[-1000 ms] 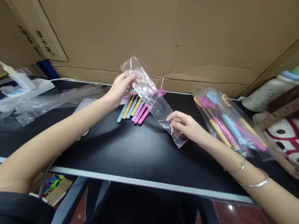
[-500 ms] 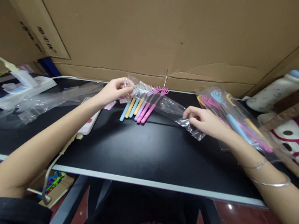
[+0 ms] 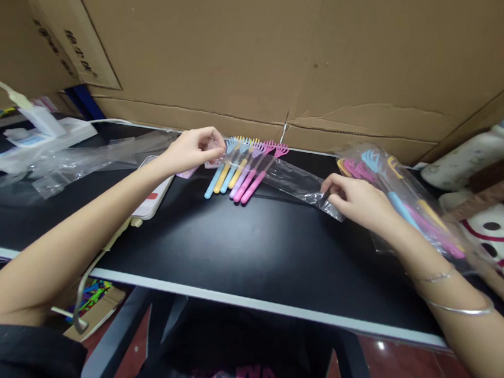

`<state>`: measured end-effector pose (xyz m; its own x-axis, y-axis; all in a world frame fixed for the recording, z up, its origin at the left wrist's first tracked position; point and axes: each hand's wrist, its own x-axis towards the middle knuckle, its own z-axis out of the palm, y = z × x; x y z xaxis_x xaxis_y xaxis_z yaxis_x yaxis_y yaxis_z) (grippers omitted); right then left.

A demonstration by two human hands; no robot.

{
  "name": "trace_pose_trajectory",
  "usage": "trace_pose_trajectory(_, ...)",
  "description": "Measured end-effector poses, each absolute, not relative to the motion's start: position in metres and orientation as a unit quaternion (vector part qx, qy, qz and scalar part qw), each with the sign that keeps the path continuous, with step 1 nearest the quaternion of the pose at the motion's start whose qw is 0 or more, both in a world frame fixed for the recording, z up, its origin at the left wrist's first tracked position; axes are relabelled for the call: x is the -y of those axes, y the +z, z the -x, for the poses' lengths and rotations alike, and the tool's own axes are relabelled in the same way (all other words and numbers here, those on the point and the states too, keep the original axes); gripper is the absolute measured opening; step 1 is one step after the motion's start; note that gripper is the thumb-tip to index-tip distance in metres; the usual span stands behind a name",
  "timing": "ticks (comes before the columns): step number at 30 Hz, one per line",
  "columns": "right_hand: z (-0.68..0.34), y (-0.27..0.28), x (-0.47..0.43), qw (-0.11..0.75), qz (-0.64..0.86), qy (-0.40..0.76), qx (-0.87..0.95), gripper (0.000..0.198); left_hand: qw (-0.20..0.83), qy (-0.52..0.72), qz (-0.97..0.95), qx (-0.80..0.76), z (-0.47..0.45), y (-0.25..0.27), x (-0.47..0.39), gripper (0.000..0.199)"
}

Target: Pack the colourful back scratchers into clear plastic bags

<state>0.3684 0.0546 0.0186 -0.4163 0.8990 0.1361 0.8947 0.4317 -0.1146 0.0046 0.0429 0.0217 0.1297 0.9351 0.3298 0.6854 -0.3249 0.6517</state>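
Note:
Several back scratchers with blue, yellow, purple and pink handles lie side by side on the black table, their claw heads toward the cardboard. A long clear plastic bag stretches across the table from the scratchers' heads to the right. My right hand pinches its right end between thumb and fingers. Beside the leftmost blue scratcher's head, my left hand is closed in a pinch on the bag's other end, partly hidden by the fingers. More scratchers in a clear bag lie beyond my right hand.
Left of my left arm are loose clear plastic bags, a power strip and a phone with a cable. Cardboard walls off the back. A bottle and a patterned cloth bag stand at right.
My right hand has shifted slightly right with the bag's end, and the bag lies lower and flatter. My left hand stays near the scratcher heads. The view has tilted a little.

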Motion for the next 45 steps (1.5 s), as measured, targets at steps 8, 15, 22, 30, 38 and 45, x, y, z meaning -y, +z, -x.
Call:
trace_pose_trajectory(8, -0.364, 0.017, -0.053, 0.117, 0.517, 0.003, 0.848, 0.017, 0.191, 0.363, -0.728, -0.549, -0.006, 0.023, -0.04, 0.025)
trace_pose_trajectory(15, -0.363, 0.019, -0.052, 0.07, 0.53, 0.039, 0.844, 0.02, 0.287, 0.377, -0.713, -0.517, -0.011, 0.027, -0.038, 0.026)
trace_pose_trajectory(22, -0.368, 0.016, -0.055, 0.07, 0.532, 0.072, 0.841, 0.02, 0.348, 0.394, -0.679, -0.513, -0.011, 0.024, -0.042, 0.025)
trace_pose_trajectory(30, -0.381, 0.014, -0.066, 0.21, 0.494, 0.09, 0.839, 0.011, 0.316, 0.399, -0.692, -0.511, 0.0, 0.018, -0.047, 0.027)
trace_pose_trajectory(38, -0.384, 0.018, -0.071, 0.274, 0.477, 0.14, 0.823, 0.019, 0.277, 0.349, -0.719, -0.534, 0.004, 0.018, -0.047, 0.032)
trace_pose_trajectory(45, -0.383, 0.018, -0.07, 0.252, 0.478, 0.13, 0.831, 0.02, 0.259, 0.331, -0.721, -0.551, 0.0, 0.021, -0.044, 0.022)
